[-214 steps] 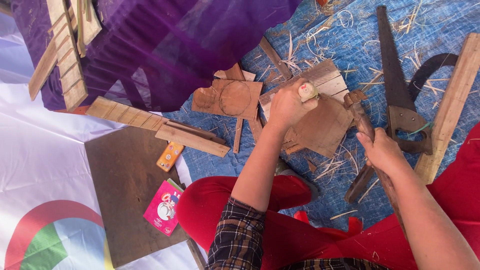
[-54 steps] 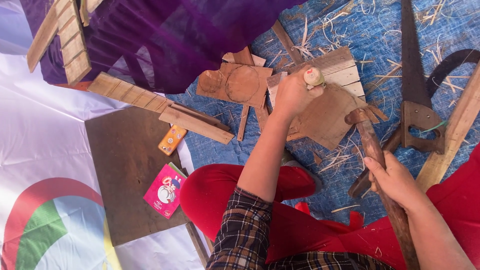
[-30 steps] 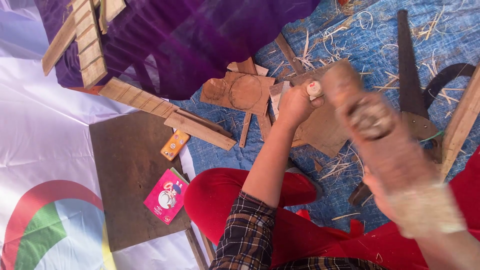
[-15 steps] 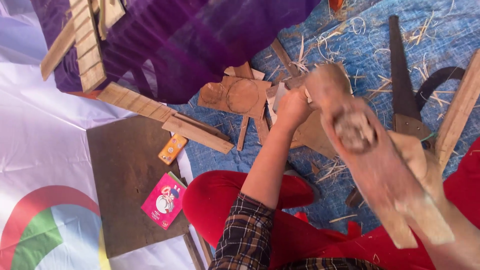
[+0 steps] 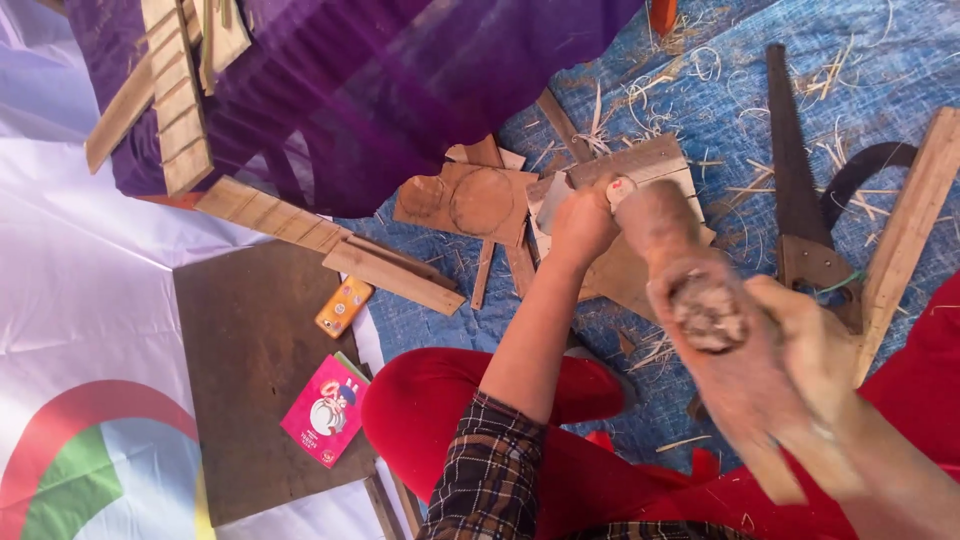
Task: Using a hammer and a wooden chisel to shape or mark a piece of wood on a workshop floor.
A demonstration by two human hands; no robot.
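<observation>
My right hand (image 5: 815, 345) grips a wooden mallet (image 5: 700, 300), lifted over the blue mat (image 5: 700, 60). My left hand (image 5: 583, 225) is closed on a small tool (image 5: 620, 188), pressed to the wood piece (image 5: 640, 165) there

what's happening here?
A person sits on a blue tarp strewn with wood shavings. The left hand grips a small tool with its tip on a flat wood piece. The right hand holds a wooden mallet, raised and motion-blurred above the work. A handsaw lies to the right, untouched.
</observation>
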